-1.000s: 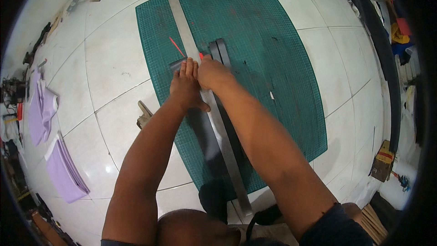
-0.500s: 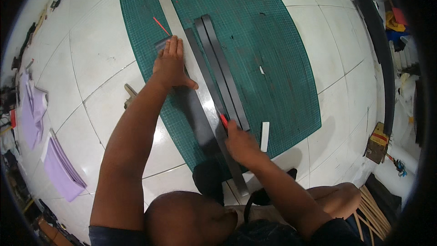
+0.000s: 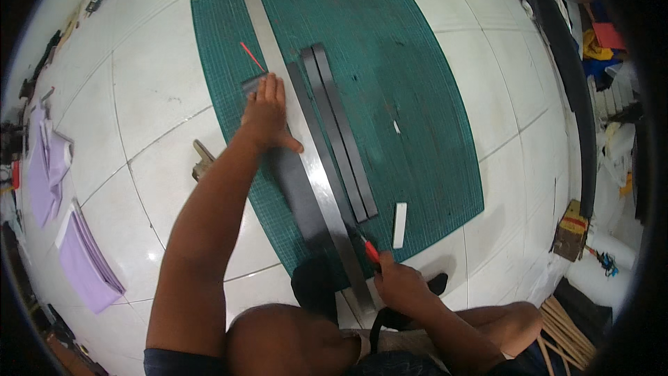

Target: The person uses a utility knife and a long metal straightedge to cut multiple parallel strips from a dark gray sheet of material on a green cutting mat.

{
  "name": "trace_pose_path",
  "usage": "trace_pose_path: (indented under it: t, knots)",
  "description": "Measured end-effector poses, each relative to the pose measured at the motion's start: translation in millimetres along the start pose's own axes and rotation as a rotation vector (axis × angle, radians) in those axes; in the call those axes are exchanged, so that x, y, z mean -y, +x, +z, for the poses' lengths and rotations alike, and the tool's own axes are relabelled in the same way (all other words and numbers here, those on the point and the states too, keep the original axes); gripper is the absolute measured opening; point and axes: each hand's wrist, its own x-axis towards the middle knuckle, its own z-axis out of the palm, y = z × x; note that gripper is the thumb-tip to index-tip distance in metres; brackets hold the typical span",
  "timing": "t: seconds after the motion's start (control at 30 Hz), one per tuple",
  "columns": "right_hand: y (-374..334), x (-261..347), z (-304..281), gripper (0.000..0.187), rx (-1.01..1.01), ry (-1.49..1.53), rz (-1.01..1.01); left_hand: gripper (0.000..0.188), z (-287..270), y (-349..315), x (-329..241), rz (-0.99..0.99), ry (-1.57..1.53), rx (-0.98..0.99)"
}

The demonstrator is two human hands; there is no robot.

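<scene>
The right hand (image 3: 403,289), its grip wrapped around the red knife (image 3: 371,251), has moved lower, right of the ruler (image 3: 313,161); the cut seems nearly finished. The flat left hand (image 3: 264,118) presses the ruler and, left of it, the dark sheet (image 3: 296,191).

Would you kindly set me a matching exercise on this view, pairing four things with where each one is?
Things:
1. metal ruler
2. red-handled cutter
3. white bar
4. lilac cloths

Places:
A. on the floor tiles, toward the picture's left
B. held in the right hand
C. partly under the left hand
D. on the green mat, touched by neither hand

Pairs: 1-C, 2-B, 3-D, 4-A
</scene>
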Motion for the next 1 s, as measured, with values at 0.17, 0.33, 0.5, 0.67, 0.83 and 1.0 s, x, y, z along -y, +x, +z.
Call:
trace_pose_path:
  t: [0.17, 0.33, 0.5, 0.67, 0.83, 1.0]
  knots:
    - [97, 44, -65, 0.030, -0.396, 0.129, -0.265, 0.162, -12, 0, -9, -0.020, 0.009, 0.055]
    - [210, 126, -128, 0.034, -0.535, 0.207, -0.292, 0.161, -7, 2, -8, -0.016, -0.013, 0.064]
    - [244, 166, -148, 0.037, -0.538, 0.166, -0.251, 0.158, -9, 3, -12, -0.030, 0.017, 0.085]
    - [235, 179, -152, 0.036, -0.495, 0.131, -0.263, 0.158, -5, 0, -4, -0.029, 0.038, 0.066]
    - [239, 176, -165, 0.036, -0.449, 0.116, -0.261, 0.157, -12, 0, -14, -0.015, 0.090, 0.070]
    - [201, 120, -111, 0.034, -0.339, 0.043, -0.159, 0.157, -20, -2, -13, -0.037, 0.084, 0.122]
